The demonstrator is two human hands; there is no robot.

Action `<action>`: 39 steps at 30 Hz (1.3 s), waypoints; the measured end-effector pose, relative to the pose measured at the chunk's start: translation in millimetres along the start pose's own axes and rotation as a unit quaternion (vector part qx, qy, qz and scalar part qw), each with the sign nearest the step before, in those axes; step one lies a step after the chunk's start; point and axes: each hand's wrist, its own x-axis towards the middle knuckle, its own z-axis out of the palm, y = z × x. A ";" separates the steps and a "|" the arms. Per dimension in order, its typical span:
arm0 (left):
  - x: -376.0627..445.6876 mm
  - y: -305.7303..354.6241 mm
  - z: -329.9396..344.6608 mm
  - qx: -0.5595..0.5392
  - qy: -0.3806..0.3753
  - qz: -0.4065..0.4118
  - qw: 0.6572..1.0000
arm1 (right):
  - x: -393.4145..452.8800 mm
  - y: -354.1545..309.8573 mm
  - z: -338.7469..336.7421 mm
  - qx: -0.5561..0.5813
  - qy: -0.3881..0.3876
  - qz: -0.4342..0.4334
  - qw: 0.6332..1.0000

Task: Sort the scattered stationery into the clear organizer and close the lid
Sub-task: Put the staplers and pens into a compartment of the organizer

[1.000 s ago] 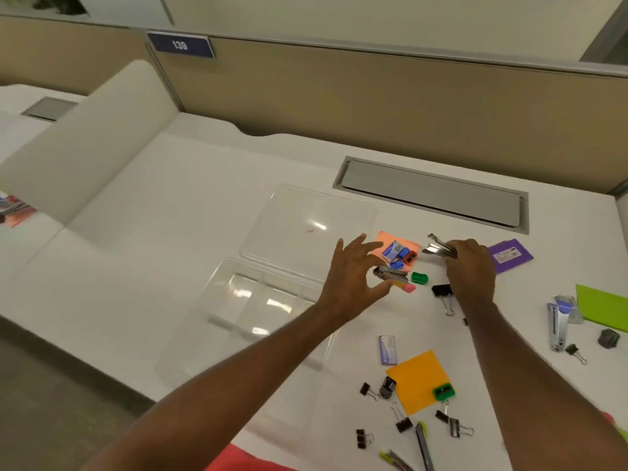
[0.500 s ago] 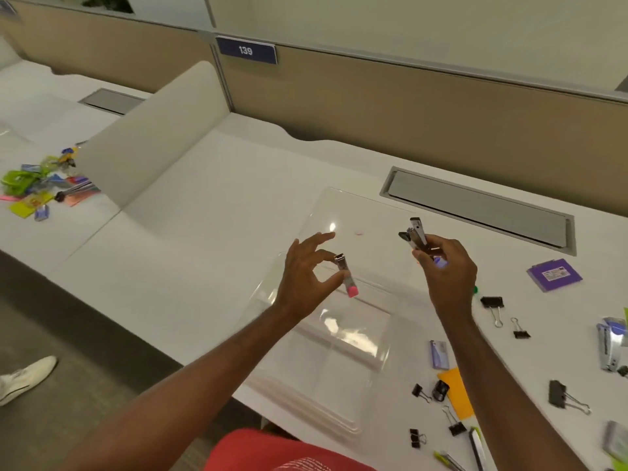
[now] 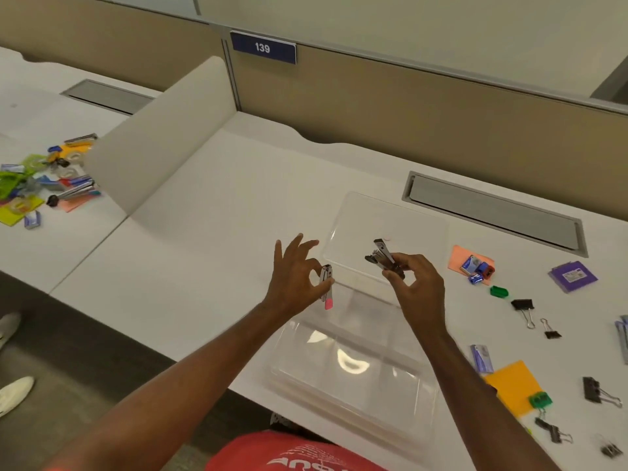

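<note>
Both forearms reach forward above the clear plastic organizer (image 3: 353, 372); left hand (image 3: 294, 278) pinches a pink-tipped metal stapler (image 3: 327, 287), right hand (image 3: 416, 283) grips a dark metal stapler (image 3: 383, 258).

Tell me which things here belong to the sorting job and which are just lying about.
Job:
- clear organizer, lid open
- pink-tipped stapler in left hand
- metal stapler in right hand
- binder clip
- orange notes
- purple pad

Lying about:
- stationery pile on neighbouring desk
- sign 139
- cable hatch
</note>
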 end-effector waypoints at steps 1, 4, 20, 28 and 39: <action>3.6 -1.7 2.4 0.018 -0.022 0.009 1.000 | -1.6 -2.3 3.7 -0.008 0.003 0.001 1.000; 12.3 -5.7 12.0 0.082 -0.087 0.040 0.992 | -7.2 -6.5 12.1 -0.030 0.010 0.007 0.999; -8.5 -35.5 29.4 -0.098 -0.061 0.006 0.993 | -26.7 -14.9 50.3 -0.195 -0.083 -0.025 0.977; -9.1 -42.1 36.2 -0.131 -0.065 -0.006 0.989 | -17.2 -23.4 78.7 -0.248 -0.212 -0.085 0.941; 12.1 -28.2 44.4 -0.109 -0.063 0.026 0.992 | -10.9 -10.8 60.9 -0.275 -0.153 -0.025 0.949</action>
